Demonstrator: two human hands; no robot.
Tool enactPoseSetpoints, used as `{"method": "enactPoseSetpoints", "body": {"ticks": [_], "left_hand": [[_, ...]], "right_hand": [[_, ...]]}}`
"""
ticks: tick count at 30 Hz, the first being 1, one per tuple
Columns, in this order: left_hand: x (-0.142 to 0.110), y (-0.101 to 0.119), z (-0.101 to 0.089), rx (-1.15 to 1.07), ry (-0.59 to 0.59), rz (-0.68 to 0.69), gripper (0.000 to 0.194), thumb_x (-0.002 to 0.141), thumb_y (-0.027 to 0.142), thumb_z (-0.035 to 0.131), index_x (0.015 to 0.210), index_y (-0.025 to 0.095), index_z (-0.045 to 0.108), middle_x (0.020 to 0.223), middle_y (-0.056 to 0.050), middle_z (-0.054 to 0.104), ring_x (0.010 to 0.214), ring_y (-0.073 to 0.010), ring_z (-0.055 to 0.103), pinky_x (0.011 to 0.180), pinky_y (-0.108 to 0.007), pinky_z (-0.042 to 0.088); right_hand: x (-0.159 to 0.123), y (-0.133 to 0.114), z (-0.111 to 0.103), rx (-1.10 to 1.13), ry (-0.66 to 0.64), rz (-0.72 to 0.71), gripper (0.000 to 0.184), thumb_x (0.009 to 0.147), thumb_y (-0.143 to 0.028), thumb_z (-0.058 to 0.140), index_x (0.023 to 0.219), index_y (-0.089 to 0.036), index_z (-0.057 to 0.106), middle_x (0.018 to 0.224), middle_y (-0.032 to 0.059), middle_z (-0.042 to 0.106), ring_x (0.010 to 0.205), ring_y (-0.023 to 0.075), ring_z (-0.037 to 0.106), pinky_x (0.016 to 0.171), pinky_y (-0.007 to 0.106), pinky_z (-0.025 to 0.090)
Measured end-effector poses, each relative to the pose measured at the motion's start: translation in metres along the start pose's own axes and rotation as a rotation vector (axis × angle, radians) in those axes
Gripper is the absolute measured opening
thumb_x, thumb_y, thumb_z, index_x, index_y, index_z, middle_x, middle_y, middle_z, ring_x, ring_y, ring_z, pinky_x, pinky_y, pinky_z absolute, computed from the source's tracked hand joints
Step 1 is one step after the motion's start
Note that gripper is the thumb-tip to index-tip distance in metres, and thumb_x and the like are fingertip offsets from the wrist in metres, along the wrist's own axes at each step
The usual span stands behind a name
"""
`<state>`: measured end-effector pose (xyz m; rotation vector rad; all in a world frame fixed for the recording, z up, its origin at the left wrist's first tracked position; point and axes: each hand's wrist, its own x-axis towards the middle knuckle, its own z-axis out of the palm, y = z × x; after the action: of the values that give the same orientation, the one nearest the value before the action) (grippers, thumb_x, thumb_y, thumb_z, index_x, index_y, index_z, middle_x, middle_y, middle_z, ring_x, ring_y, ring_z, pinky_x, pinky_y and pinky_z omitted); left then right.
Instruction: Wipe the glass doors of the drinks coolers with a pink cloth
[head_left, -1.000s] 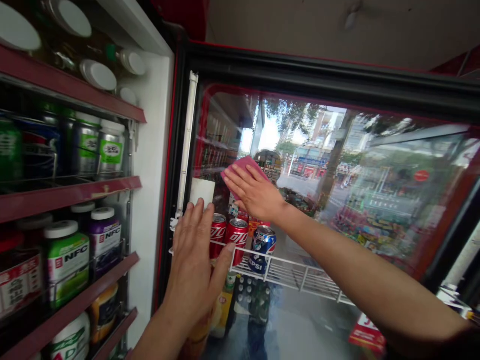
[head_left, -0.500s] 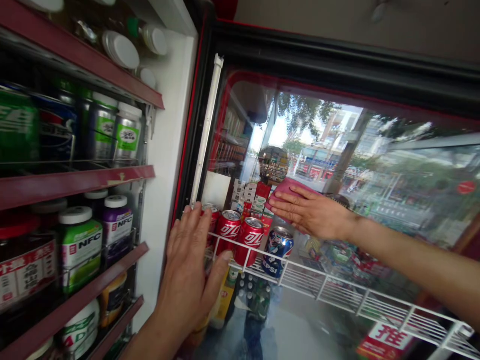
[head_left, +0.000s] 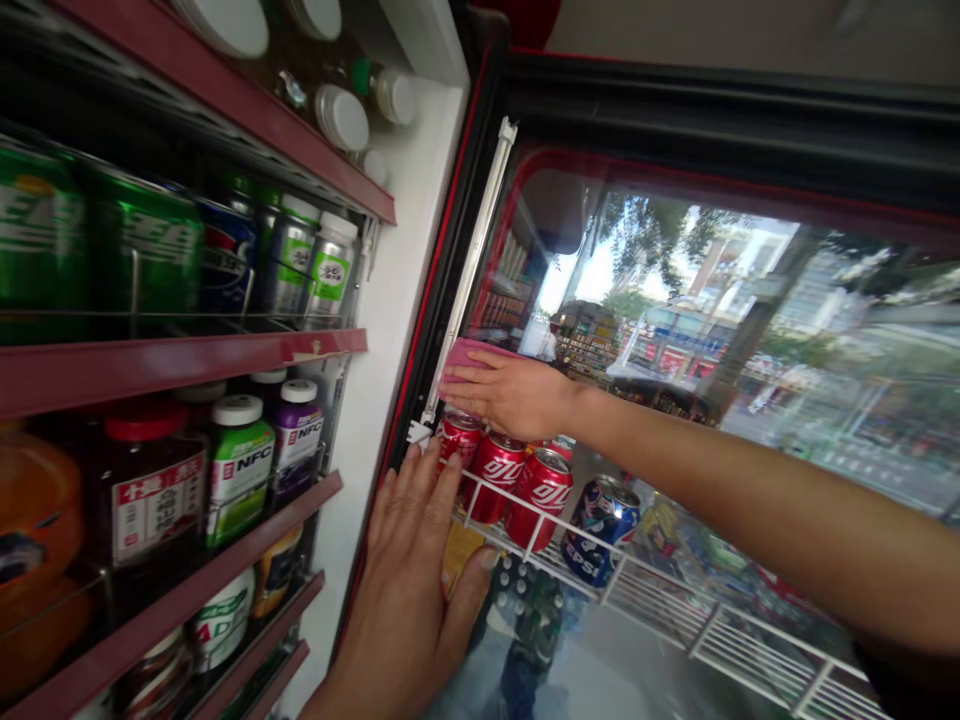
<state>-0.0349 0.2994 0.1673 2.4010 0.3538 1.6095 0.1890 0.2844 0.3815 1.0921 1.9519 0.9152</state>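
My right hand (head_left: 517, 393) presses a pink cloth (head_left: 480, 352) flat against the inside of the glass door (head_left: 645, 260), beside the white strip (head_left: 480, 250) along its edge. Directly below that hand stand red cola cans (head_left: 538, 492) in a white wire door rack (head_left: 664, 602), with a blue Pepsi can (head_left: 600, 530) to their right. With fingers stretched out and nothing held, my left hand (head_left: 420, 560) rests at the door's black edge, its fingertips close to the leftmost red can (head_left: 459, 434).
At left are fridge shelves with red front strips (head_left: 187, 365), holding green cans (head_left: 159, 240), juice bottles (head_left: 240, 470) and white-capped jars (head_left: 341, 117). A white fridge wall (head_left: 375, 380) separates them from the door. Trees and buildings show in the glass.
My right hand and the cloth have moved left across the glass to the strip at its edge. The view has shifted, so shelves and door appear farther right. My left hand stays at the edge.
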Motion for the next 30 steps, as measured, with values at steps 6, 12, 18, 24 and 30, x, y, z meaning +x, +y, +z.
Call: {"method": "enactPoseSetpoints", "body": {"ticks": [6, 12, 18, 24, 30], "left_hand": [[0.003, 0.002, 0.006, -0.021, 0.005, -0.020, 0.086, 0.106, 0.034, 0.058, 0.181, 0.029, 0.017, 0.188, -0.012, 0.030, 0.176, -0.0334, 0.027, 0.140, -0.062, 0.033], [0.010, 0.003, 0.014, -0.057, 0.028, 0.028, 0.085, 0.107, 0.033, 0.057, 0.181, 0.024, 0.018, 0.187, -0.013, 0.033, 0.175, -0.0314, 0.030, 0.142, -0.057, 0.030], [0.012, -0.009, 0.018, -0.054, -0.002, 0.027, 0.084, 0.108, 0.034, 0.056, 0.181, 0.022, 0.017, 0.188, -0.013, 0.029, 0.177, -0.0310, 0.024, 0.143, -0.059, 0.027], [0.015, -0.021, 0.015, -0.007, 0.060, 0.044, 0.083, 0.108, 0.036, 0.055, 0.181, 0.023, 0.018, 0.187, -0.013, 0.031, 0.175, -0.0309, 0.028, 0.139, -0.059, 0.037], [0.014, -0.031, 0.013, 0.023, 0.057, 0.016, 0.084, 0.107, 0.035, 0.055, 0.181, 0.025, 0.017, 0.187, -0.013, 0.032, 0.175, -0.0331, 0.030, 0.138, -0.061, 0.039]], "right_hand": [[-0.028, -0.008, 0.010, 0.025, 0.041, 0.040, 0.066, 0.113, -0.039, 0.047, 0.175, -0.016, 0.042, 0.184, 0.0043, 0.039, 0.174, 0.0240, 0.031, 0.146, 0.053, 0.019], [-0.123, -0.039, 0.017, 0.085, 0.144, 0.136, 0.075, 0.111, -0.034, 0.051, 0.180, -0.016, 0.027, 0.183, 0.0040, 0.042, 0.174, 0.0232, 0.032, 0.146, 0.049, 0.017], [-0.140, -0.044, 0.017, 0.125, 0.144, 0.185, 0.084, 0.110, -0.029, 0.050, 0.183, -0.020, 0.009, 0.182, 0.0037, 0.043, 0.171, 0.0247, 0.039, 0.143, 0.052, 0.027], [-0.055, -0.014, 0.020, 0.103, 0.130, 0.142, 0.071, 0.113, -0.039, 0.050, 0.179, -0.019, 0.033, 0.182, 0.0033, 0.043, 0.174, 0.0249, 0.032, 0.145, 0.050, 0.021], [-0.025, 0.036, -0.004, 0.033, 0.123, 0.173, 0.078, 0.108, -0.043, 0.051, 0.180, -0.018, 0.031, 0.185, 0.0065, 0.037, 0.175, 0.0269, 0.030, 0.147, 0.053, 0.012]]}}
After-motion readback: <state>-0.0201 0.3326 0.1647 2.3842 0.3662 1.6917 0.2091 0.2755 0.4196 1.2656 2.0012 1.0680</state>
